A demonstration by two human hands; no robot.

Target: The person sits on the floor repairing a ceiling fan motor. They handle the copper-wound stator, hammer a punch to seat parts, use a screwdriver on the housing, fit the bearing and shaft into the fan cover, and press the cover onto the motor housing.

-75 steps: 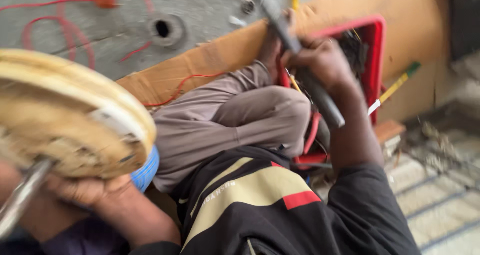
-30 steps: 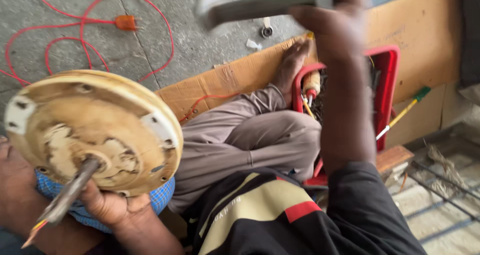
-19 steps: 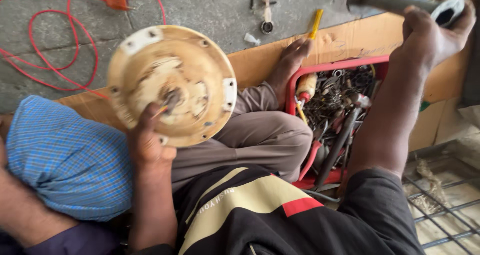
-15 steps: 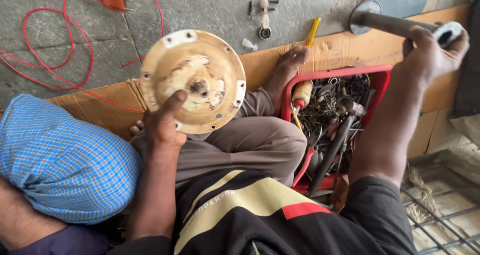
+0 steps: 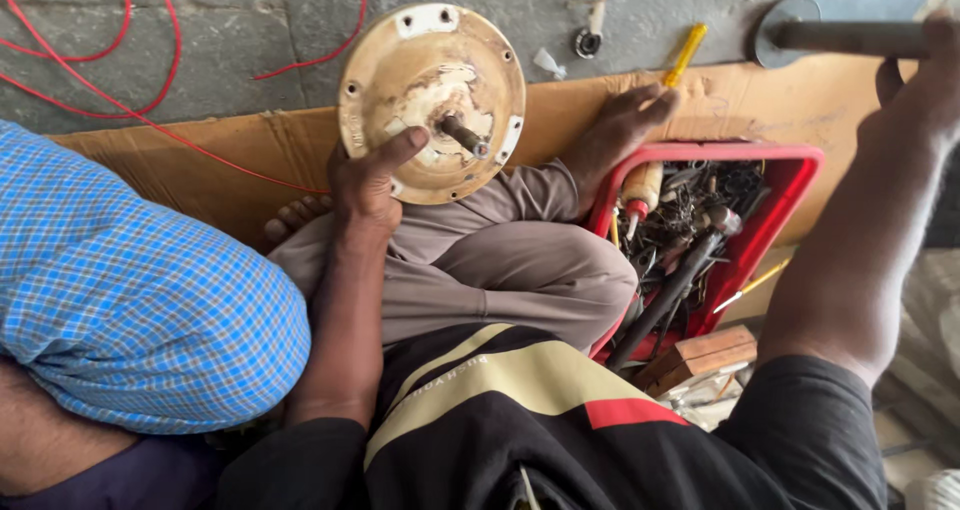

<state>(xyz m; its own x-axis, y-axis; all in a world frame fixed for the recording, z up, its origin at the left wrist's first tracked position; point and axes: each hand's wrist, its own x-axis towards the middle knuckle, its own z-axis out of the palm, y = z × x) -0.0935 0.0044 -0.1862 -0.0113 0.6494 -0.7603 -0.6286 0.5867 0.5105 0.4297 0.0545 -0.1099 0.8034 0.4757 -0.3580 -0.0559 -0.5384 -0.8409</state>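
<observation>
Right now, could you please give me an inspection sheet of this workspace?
Surface: flattened cardboard on a grey stone floor.
Job's things: round cream motor housing with a centre shaft, held at its rim; dark metal rod.
Clutter: red tool tray packed with tools; yellow screwdriver; wooden block.
Hands: left hand grips the housing; right hand grips the rod.
Cables: red cable looping over the floor.
Surroundings: blue checked cloth.

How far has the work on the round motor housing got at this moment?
Done: the round motor housing is out on its own, its shaft exposed, no blades on it. In hand: the left hand holds the housing by its rim above the lap; the right hand grips a dark metal rod. Left: rod and housing are well apart; tools sit in the red tray.
</observation>
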